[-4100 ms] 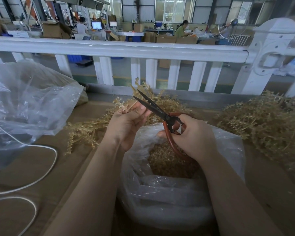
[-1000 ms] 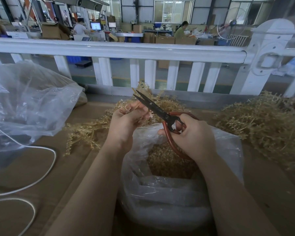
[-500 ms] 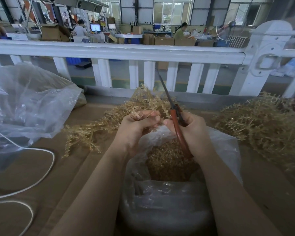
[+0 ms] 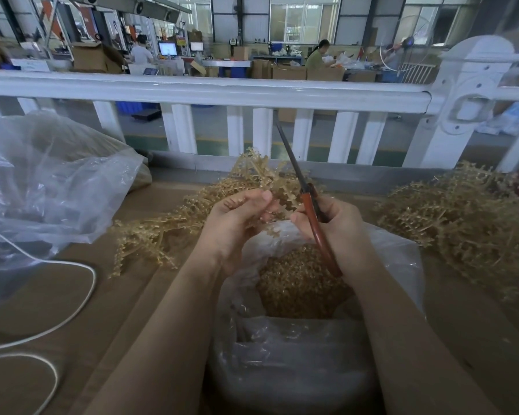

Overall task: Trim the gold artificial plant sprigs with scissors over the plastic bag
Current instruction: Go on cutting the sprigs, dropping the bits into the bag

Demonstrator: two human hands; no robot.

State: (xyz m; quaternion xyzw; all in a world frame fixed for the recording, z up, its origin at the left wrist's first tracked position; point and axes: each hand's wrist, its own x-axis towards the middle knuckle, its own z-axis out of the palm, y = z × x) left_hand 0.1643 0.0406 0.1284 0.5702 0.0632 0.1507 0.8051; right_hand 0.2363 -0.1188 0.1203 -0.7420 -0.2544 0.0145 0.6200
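Note:
My left hand (image 4: 237,217) pinches a gold sprig (image 4: 264,178) that stands up above the open plastic bag (image 4: 396,256). My right hand (image 4: 339,229) grips red-handled scissors (image 4: 309,202), blades together and pointing up and away, just right of the sprig. My right fingertips also touch the sprig's stem beside my left hand. Gold trimmings (image 4: 294,283) fill the bottom of the bag. Both hands hover over the bag's mouth.
A loose heap of gold sprigs (image 4: 462,217) lies to the right, another bunch (image 4: 150,232) to the left on the brown tabletop (image 4: 57,298). A large crumpled clear bag (image 4: 51,181) and white cord (image 4: 72,313) are at left. A white railing (image 4: 222,91) runs behind.
The scissors swung from pointing left with open blades at the sprig to upright with blades together. My hands came together and a larger sprig now rises from my left hand.

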